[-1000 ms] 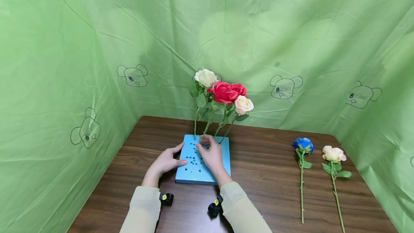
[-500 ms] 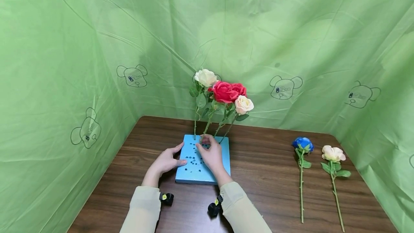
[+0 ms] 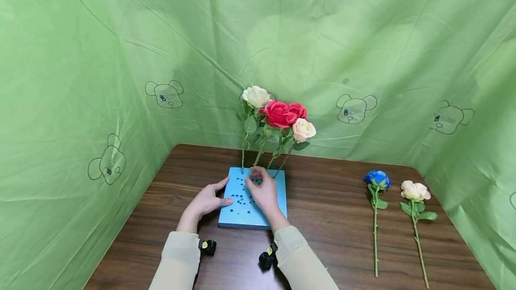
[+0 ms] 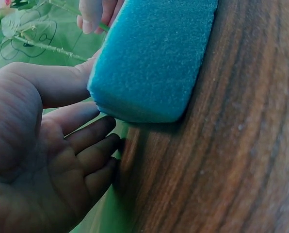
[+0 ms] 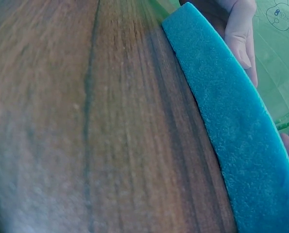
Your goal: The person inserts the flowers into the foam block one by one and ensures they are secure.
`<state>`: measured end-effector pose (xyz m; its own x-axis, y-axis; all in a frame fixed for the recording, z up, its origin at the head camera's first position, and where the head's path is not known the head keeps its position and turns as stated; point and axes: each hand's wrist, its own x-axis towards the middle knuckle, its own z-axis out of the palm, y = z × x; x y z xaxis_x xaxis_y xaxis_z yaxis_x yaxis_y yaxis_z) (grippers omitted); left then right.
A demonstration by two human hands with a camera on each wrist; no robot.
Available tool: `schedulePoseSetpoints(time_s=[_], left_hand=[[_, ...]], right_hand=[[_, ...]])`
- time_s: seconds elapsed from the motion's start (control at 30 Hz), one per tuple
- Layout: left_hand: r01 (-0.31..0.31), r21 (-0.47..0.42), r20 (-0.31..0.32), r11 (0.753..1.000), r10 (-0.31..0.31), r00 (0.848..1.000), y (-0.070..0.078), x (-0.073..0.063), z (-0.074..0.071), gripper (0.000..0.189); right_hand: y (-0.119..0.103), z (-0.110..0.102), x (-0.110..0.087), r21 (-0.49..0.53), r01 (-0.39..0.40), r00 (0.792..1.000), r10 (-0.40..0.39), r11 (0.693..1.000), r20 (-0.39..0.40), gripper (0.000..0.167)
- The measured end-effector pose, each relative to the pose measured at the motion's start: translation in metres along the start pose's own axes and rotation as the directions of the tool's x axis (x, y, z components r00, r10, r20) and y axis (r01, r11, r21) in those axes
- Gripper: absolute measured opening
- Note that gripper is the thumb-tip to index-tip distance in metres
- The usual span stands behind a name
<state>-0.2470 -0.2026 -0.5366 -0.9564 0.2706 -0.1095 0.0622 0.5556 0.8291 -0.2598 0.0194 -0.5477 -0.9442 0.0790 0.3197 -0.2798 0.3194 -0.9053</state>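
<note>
A light blue foam block (image 3: 242,219) with many small holes lies flat on the table. My left hand (image 3: 204,200) rests against its left side, thumb on the top face and the other fingers spread fairly straight along the edge, as the left wrist view also shows. Over the back half of the block, my right hand (image 3: 265,194) pinches the lower stem of a red rose (image 3: 278,114); the stem's end is hidden by the fingers. Standing in the block around it are a white rose (image 3: 256,96), another red rose (image 3: 298,111) and a pale pink rose (image 3: 304,130).
On the right part of the brown wooden table (image 3: 322,236) lie a blue rose (image 3: 377,180) and a cream-pink rose (image 3: 415,191), stems toward the front. Green cloth (image 3: 225,35) with bear drawings hangs behind and at both sides.
</note>
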Motion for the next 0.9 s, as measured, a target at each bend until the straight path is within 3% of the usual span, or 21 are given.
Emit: schedulePoseSetpoints(time_s=[0.9], left_hand=[[-0.004, 0.015, -0.003, 1.0, 0.004, 1.0, 0.0004, 0.0008, 0.0, 0.088]], right_hand=[[0.0019, -0.0011, 0.0011, -0.004, -0.016, 1.0, 0.016, 1.0, 0.002, 0.036]])
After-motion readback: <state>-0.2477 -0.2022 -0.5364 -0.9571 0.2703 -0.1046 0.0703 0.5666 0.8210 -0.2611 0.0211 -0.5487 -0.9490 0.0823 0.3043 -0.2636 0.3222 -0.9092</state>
